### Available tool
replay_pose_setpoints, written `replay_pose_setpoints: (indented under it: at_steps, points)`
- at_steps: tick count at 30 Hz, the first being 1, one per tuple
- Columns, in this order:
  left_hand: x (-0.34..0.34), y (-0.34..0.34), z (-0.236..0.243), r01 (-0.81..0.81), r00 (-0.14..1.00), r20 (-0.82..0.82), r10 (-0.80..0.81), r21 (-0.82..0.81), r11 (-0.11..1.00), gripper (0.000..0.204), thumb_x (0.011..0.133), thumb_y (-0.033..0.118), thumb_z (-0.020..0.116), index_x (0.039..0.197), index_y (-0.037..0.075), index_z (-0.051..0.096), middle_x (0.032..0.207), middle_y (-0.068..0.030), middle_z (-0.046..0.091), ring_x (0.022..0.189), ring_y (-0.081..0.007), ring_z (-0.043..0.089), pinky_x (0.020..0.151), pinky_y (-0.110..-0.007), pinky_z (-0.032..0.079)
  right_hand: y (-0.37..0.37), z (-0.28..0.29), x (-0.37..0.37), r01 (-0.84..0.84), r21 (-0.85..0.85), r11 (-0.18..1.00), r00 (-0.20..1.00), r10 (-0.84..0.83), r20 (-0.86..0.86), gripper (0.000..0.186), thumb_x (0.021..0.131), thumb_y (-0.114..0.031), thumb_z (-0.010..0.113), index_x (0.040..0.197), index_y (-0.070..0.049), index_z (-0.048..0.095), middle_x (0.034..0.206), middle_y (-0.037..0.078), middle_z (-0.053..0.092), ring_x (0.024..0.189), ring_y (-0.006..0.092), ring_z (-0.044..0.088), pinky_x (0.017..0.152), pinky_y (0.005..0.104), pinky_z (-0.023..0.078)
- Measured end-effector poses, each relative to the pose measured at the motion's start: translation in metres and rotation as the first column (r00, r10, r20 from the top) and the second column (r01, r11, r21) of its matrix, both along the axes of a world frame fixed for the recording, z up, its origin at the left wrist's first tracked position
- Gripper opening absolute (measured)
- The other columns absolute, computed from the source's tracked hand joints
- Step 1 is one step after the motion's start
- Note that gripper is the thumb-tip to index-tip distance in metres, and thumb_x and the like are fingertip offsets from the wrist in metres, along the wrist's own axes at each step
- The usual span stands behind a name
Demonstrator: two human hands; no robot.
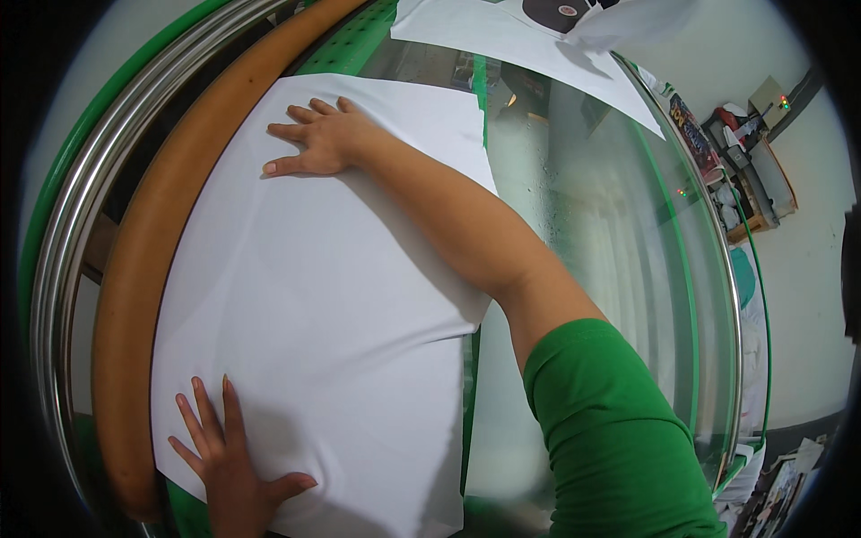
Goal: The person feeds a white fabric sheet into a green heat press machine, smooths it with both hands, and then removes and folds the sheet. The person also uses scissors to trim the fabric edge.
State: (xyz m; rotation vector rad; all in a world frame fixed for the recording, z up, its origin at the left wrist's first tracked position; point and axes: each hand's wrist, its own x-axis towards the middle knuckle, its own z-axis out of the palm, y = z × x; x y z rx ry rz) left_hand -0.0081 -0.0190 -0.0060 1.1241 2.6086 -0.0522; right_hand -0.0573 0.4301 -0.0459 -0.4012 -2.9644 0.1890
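Observation:
A large white sheet (314, 269), smooth with a few soft creases, lies over a glass-topped surface; I cannot tell whether it is cloth or paper. My right hand (318, 136) rests palm down near its far left part, fingers spread and pointing left. The right arm, in a green sleeve, reaches across the sheet from the lower right. Close to the near left edge, my left hand (229, 462) lies on the sheet with fingers apart and thumb out to the right. Neither hand grips anything. A crease runs from the sheet's right edge toward its middle.
A curved tan padded rail (134, 314) runs along the left, beside shiny metal tubes (56, 269). Wet-looking glass (601, 269) with green strips stretches to the right. Another white sheet (502, 36), partly blurred, lies at the far end beside a dark item (552, 13).

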Motion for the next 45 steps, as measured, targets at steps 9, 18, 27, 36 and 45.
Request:
replay_pose_setpoints:
  at_steps: [9, 18, 27, 36, 45]
  points:
    - [-0.001, 0.005, -0.003, -0.020, 1.000, -0.015, 0.020, -0.018, 1.000, 0.170, 0.038, 0.109, 0.054, 0.171, 0.009, 0.020, 0.176, -0.0272, 0.010, 0.162, -0.0510, 0.002, 0.119, -0.080, 0.002, 0.004, 0.004, -0.006, 0.006, 0.011, 1.000, 1.000, -0.006, 0.001, 0.108, 0.084, -0.101, 0.031, 0.168, -0.033, 0.034, 0.176, 0.011, 0.024, 0.163, 0.0386, 0.016, 0.131, 0.0623, 0.012]
    - [0.002, 0.007, -0.008, -0.033, 0.997, -0.067, 0.029, -0.073, 0.997, 0.171, 0.035, 0.100, 0.066, 0.171, 0.006, 0.019, 0.176, -0.0275, 0.011, 0.162, -0.0514, 0.004, 0.119, -0.080, 0.006, 0.005, 0.002, -0.006, -0.007, 0.013, 1.000, 1.000, 0.007, -0.028, 0.108, 0.084, -0.100, 0.031, 0.167, -0.031, 0.036, 0.176, 0.011, 0.024, 0.163, 0.0390, 0.017, 0.131, 0.0612, 0.012]
    - [0.011, 0.017, 0.002, -0.015, 0.999, -0.035, 0.012, -0.085, 0.996, 0.152, 0.054, 0.081, 0.078, 0.172, 0.011, 0.013, 0.178, -0.0245, 0.005, 0.163, -0.0502, 0.001, 0.119, -0.081, 0.006, 0.007, 0.004, -0.006, -0.029, -0.053, 0.998, 0.999, 0.028, -0.027, 0.105, 0.085, -0.096, 0.038, 0.168, -0.031, 0.035, 0.177, 0.011, 0.023, 0.163, 0.0399, 0.016, 0.129, 0.0637, 0.009]
    - [0.021, 0.024, 0.021, 0.003, 0.999, 0.044, 0.000, -0.064, 0.998, 0.132, 0.075, 0.039, 0.094, 0.173, 0.017, 0.008, 0.178, -0.0234, 0.001, 0.162, -0.0505, -0.001, 0.119, -0.083, 0.007, 0.009, 0.003, -0.009, -0.020, -0.082, 0.996, 1.000, 0.018, -0.021, 0.104, 0.084, -0.097, 0.038, 0.167, -0.034, 0.036, 0.178, 0.010, 0.022, 0.164, 0.0393, 0.015, 0.130, 0.0637, 0.007]
    - [0.023, 0.027, 0.024, -0.018, 0.998, 0.056, 0.024, -0.100, 0.995, 0.132, 0.076, 0.038, 0.093, 0.173, 0.014, 0.007, 0.177, -0.0257, 0.001, 0.162, -0.0517, -0.002, 0.119, -0.083, 0.007, 0.008, 0.005, -0.009, -0.011, -0.054, 0.998, 1.000, 0.012, 0.002, 0.104, 0.086, -0.097, 0.035, 0.168, -0.032, 0.035, 0.177, 0.011, 0.023, 0.164, 0.0384, 0.015, 0.130, 0.0631, 0.009]
